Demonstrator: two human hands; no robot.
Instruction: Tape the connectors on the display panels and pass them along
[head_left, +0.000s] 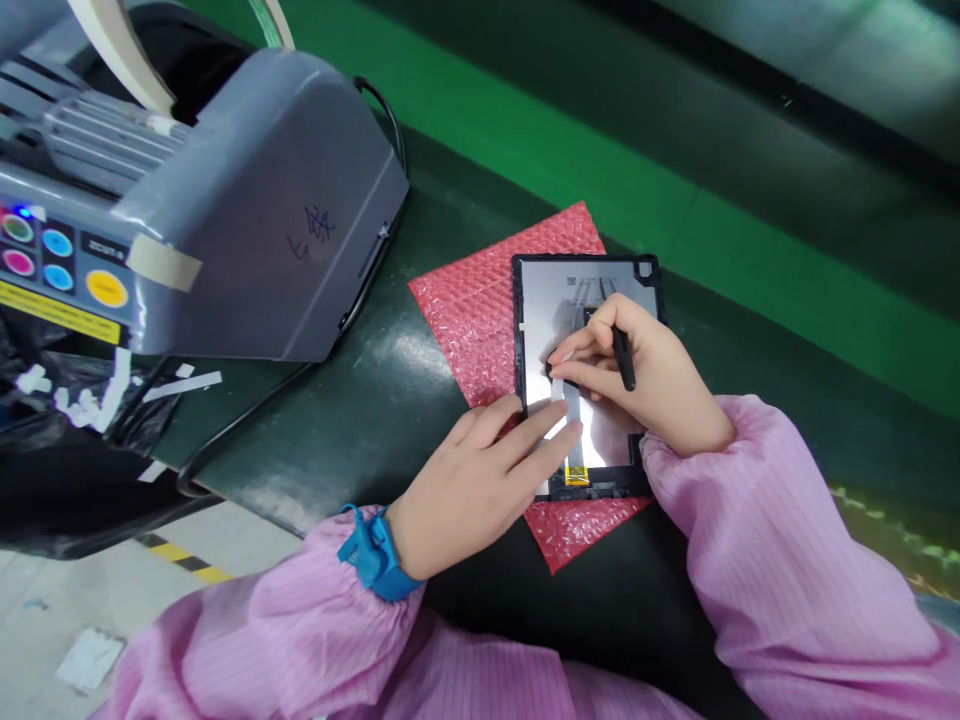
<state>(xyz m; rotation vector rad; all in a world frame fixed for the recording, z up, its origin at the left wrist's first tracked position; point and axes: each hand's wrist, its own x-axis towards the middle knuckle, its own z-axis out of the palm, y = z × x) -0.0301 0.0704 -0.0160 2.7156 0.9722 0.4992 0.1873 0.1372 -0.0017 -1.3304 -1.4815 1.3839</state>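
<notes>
A flat display panel (544,290) with a silvery back and black frame lies on red bubble wrap (480,310). My left hand (480,480) rests with fingers stretched out over the panel's lower left part, fingertips beside a pale strip of tape (557,387). At the strip's upper end, my right hand (630,365) pinches with thumb and fingertips. A black pen-like tool (623,358) is tucked between the fingers of that hand; its other end is hidden. Below the left fingertips a flat ribbon cable ends in a yellow patch (576,475).
A grey tape dispenser (262,210) with coloured buttons stands at the upper left, its black cable (247,425) running over the dark green table (360,420). Tape scraps (97,400) lie on a black bag (45,480) by the table's left edge.
</notes>
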